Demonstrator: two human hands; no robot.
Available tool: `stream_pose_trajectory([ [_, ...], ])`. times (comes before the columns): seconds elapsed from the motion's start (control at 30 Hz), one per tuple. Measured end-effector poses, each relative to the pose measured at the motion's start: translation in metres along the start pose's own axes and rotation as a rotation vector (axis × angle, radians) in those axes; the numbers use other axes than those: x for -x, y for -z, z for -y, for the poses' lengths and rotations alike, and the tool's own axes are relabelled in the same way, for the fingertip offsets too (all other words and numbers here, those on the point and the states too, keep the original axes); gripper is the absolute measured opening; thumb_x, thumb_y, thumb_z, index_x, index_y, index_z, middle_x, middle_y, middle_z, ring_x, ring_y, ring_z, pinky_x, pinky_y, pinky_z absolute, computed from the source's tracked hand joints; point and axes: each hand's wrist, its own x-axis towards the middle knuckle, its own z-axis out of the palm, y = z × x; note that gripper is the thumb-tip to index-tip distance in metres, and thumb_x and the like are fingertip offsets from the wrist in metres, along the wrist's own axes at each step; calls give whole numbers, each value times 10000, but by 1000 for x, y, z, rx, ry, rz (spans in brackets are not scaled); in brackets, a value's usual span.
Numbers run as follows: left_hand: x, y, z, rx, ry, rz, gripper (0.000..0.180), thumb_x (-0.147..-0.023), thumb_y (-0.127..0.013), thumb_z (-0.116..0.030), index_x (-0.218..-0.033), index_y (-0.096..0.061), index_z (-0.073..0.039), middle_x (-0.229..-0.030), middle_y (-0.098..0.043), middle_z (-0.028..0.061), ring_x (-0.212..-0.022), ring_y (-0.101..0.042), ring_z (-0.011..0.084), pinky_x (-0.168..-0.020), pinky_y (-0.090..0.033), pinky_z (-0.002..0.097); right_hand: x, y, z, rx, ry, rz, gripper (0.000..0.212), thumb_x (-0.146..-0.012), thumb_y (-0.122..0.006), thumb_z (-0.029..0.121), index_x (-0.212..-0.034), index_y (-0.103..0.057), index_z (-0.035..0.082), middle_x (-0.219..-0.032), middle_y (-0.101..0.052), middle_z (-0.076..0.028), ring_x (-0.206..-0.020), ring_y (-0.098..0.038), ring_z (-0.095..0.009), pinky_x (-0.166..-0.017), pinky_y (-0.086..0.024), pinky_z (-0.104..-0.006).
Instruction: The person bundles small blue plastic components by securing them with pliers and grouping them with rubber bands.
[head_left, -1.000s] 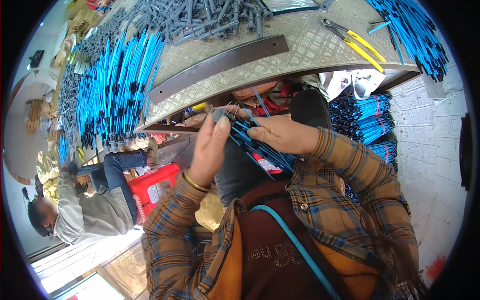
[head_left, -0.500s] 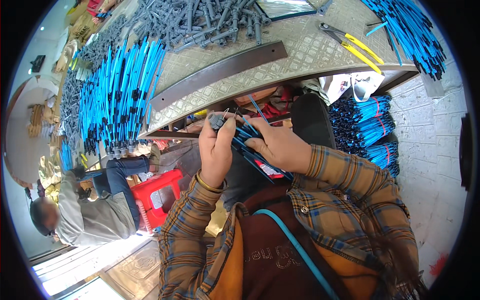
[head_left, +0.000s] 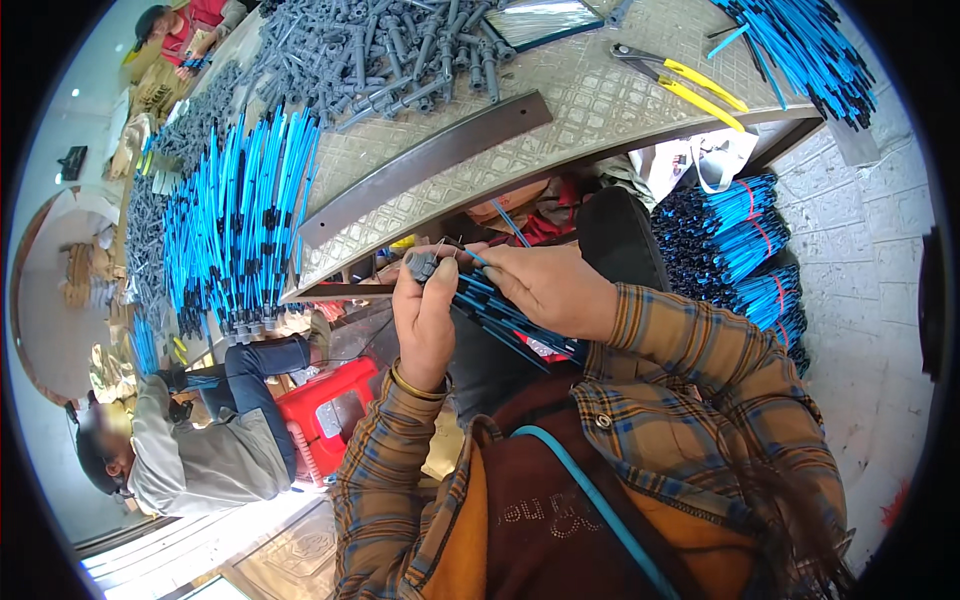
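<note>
My left hand (head_left: 424, 325) is closed round a grey plastic fitting (head_left: 421, 264), which sits between the thumb and fingers. Thin pale wires stick up from beside it. My right hand (head_left: 562, 290) pinches the end of a thin blue tube (head_left: 474, 257) close to the fitting; whether the two touch is too small to tell. Below both hands, over my lap, lies a bunch of blue tubes with black sections (head_left: 512, 318), partly covered by the right hand.
On the patterned table stand a heap of grey fittings (head_left: 385, 60), a dark metal bar (head_left: 430, 165), yellow-handled pliers (head_left: 685, 85) and blue tubes (head_left: 240, 210). Banded tube bundles (head_left: 735, 245) lie right. A seated co-worker (head_left: 205, 440) is beside a red stool (head_left: 330, 420); another person (head_left: 190, 35) is far left.
The right hand's fingers have straightened and reach further left, with the blue tube end nearer the fitting. The left hand still holds the fitting. The whole view has shifted slightly.
</note>
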Motion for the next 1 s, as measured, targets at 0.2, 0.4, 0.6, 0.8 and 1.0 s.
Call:
stream_pose_trajectory([
  [0.2, 0, -3, -3, -6, -8, 12, 156, -882, -452, -123, -968, -502, -3, -981, -603, 127, -864, -530, 132, -801, -396, 251, 1, -2, -2, 32, 60, -43, 268, -882, -468, 133, -1110, -517, 2, -865, -591, -192, -793, -591, -335, -673, -471, -350],
  [0.4, -1, -3, -2, -40, -18, 13, 145, -883, -453, -115, -971, -507, -14, -980, -604, 94, -743, -463, 61, -700, -371, 202, 3, -1, -2, 51, 70, -51, 274, -883, -467, 129, -1121, -512, 2, -884, -593, -191, -815, -594, -330, -684, -474, -348],
  [0.6, 1, -4, -2, 6, -5, -9, 119, -879, -463, -94, -953, -518, -19, -907, -576, 32, -699, -406, 30, -645, -343, 174, 4, -1, -2, 52, 93, -63, 285, -876, -473, 119, -1132, -503, -3, -891, -593, -186, -814, -594, -329, -691, -478, -353],
  [0.8, 2, -6, -3, -9, 1, -30, 113, -879, -473, -98, -942, -526, -21, -842, -526, -14, -709, -398, 27, -645, -335, 172, 5, -2, -2, 114, 104, -69, 293, -864, -488, 113, -1131, -500, -8, -875, -594, -178, -792, -597, -324, -678, -482, -349],
  [1.0, 2, -6, -1, -78, -8, -51, 115, -884, -478, -111, -940, -528, -24, -821, -503, -25, -738, -410, 38, -668, -348, 179, 5, 1, 3, 192, 79, -56, 302, -843, -510, 96, -1130, -501, 1, -822, -594, -162, -741, -601, -317, -632, -485, -351],
])
